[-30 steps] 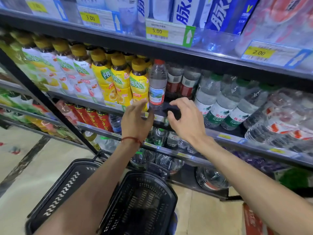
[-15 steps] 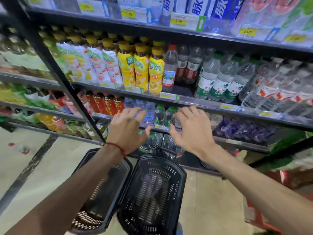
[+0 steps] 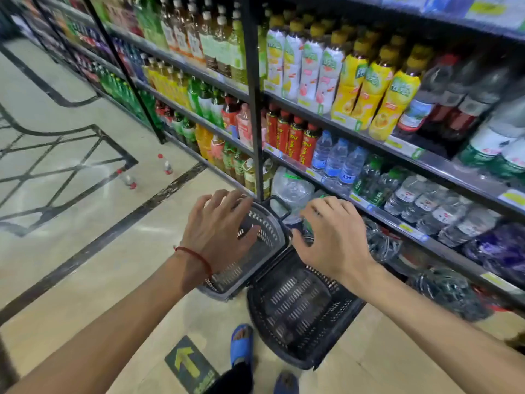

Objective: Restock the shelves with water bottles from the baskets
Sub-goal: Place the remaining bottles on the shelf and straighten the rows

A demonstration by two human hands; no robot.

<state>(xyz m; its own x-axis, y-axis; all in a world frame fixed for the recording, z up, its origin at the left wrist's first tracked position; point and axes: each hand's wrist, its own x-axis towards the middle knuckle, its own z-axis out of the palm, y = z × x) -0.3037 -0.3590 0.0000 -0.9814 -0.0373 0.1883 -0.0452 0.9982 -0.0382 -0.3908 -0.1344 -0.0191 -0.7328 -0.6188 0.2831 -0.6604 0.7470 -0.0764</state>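
Observation:
Two black plastic baskets stand on the floor before the shelves, the left basket (image 3: 250, 260) and the right basket (image 3: 298, 311); no bottles show inside either. My left hand (image 3: 218, 231), a red string at its wrist, hovers over the left basket with fingers spread and holds nothing. Above the gap between the baskets, my right hand (image 3: 332, 237) is spread too, with nothing in it. Water bottles (image 3: 338, 163) with blue caps stand on a lower shelf (image 3: 377, 214), with clear ones to their right.
Yellow juice bottles (image 3: 377, 89) and red bottles (image 3: 295, 137) fill the shelves above. A black upright post (image 3: 254, 103) divides the rack. Two small bottles (image 3: 127, 180) stand out on the tiled floor at the left. My blue slippers (image 3: 241, 345) are beside the right basket.
Both hands came down from the shelf, where the right hand held a dark thing, to over the baskets, fingers spread. The view swung left and down, showing more floor.

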